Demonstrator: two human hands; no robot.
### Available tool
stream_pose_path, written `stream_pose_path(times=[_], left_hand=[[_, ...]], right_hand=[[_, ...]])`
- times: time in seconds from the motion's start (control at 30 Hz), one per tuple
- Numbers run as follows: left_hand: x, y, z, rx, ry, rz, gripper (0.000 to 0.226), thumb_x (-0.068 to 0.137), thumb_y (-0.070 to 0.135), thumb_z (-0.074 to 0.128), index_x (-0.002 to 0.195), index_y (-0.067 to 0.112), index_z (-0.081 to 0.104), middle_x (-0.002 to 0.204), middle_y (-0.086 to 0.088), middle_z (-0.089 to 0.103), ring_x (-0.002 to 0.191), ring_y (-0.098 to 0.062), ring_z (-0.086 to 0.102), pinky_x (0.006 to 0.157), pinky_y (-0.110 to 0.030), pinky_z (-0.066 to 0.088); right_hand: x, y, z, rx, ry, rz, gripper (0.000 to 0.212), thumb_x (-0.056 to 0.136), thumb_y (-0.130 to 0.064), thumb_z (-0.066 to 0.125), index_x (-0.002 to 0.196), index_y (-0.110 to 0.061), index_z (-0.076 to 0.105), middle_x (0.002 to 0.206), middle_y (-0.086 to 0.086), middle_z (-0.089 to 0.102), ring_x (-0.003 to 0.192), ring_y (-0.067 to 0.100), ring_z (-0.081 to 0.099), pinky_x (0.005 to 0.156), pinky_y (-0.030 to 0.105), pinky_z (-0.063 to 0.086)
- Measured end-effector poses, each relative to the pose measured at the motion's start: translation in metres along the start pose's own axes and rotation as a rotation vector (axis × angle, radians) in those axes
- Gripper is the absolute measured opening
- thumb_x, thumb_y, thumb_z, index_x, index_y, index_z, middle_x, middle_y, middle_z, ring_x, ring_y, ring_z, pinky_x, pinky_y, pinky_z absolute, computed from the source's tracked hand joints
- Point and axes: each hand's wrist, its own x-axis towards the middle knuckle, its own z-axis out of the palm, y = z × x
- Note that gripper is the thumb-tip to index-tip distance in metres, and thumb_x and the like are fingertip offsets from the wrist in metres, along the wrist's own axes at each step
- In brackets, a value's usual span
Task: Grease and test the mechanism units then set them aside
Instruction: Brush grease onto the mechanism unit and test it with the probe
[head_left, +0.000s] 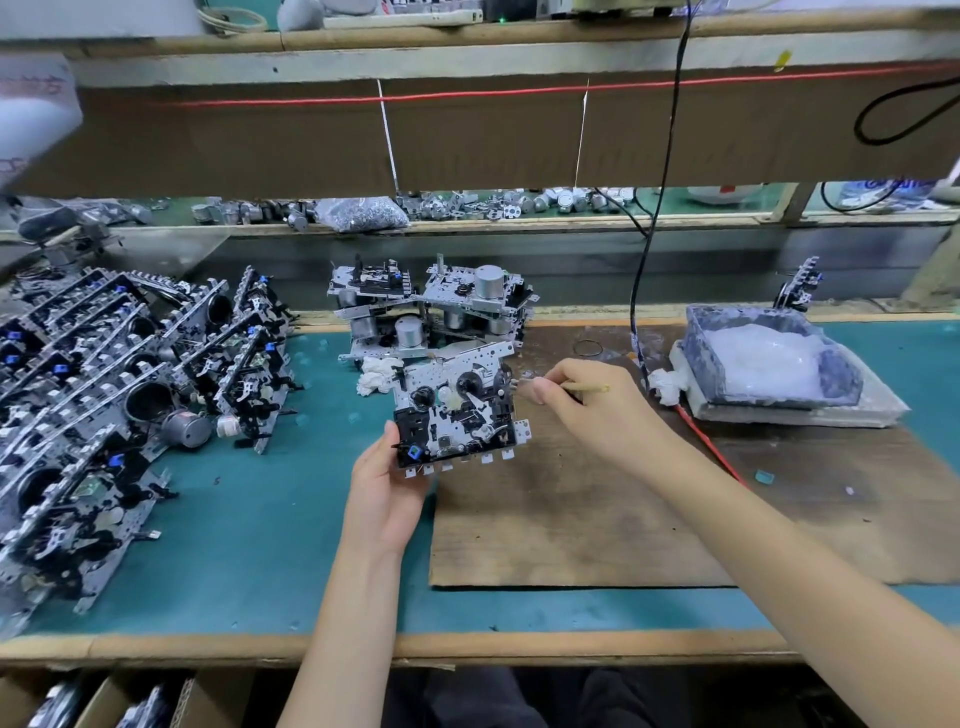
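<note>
Two hands (387, 488) (587, 413), one held unit (457, 415), one stick (592, 387)

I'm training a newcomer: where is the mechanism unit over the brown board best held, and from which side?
Probably as the left hand does: the lower left corner of the mechanism unit, from below-left, thumb on the left edge. That keeps its face of reels and levers open to the thin stick in the right hand, and clears the bottom tabs.
</note>
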Motion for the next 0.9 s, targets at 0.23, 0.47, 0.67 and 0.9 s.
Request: stream_pose_path(times=[0.23,0.47,0.67,0.9], left_hand=[[-0.001,0.0,0.0,0.029,-0.009,-0.004,0.057,0.1,0.019,0.032,0.068,0.015,0.079,0.081,-0.001,0.075,0.072,-0.011,0.071,0.059,-0.022,0.056],[-0.001,0.0,0.003,0.035,-0.002,-0.012,0.056,0.1,0.02,0.033,0.067,0.016,0.079,0.08,-0.001,0.075,0.071,-0.011,0.071,0.056,-0.02,0.054],[-0.002,0.001,0.003,0.031,0.021,-0.014,0.054,0.099,0.022,0.035,0.067,0.015,0.078,0.081,-0.001,0.075,0.072,-0.011,0.071,0.06,-0.021,0.056],[0.0,0.002,0.004,0.032,0.099,-0.045,0.029,0.098,0.02,0.041,0.091,0.01,0.067,0.082,-0.001,0.073,0.075,-0.013,0.067,0.064,-0.023,0.054]], right_hand=[[0.008,0.002,-0.008,-0.093,-0.049,0.026,0.03,0.089,-0.04,0.054,0.074,-0.014,0.061,0.063,-0.015,0.054,0.063,0.001,0.05,0.054,0.022,0.037],[0.009,0.004,-0.012,-0.079,-0.084,0.008,0.029,0.09,-0.039,0.053,0.076,-0.015,0.063,0.067,-0.013,0.057,0.066,0.004,0.053,0.057,0.023,0.039],[0.003,0.002,-0.011,-0.133,0.102,-0.228,0.019,0.094,-0.02,0.051,0.097,-0.01,0.067,0.088,0.001,0.061,0.089,0.017,0.056,0.078,0.028,0.04],[-0.015,-0.029,-0.016,-0.008,0.216,-0.665,0.021,0.085,-0.004,0.058,0.101,0.006,0.068,0.08,0.015,0.064,0.071,0.017,0.058,0.067,0.017,0.044]])
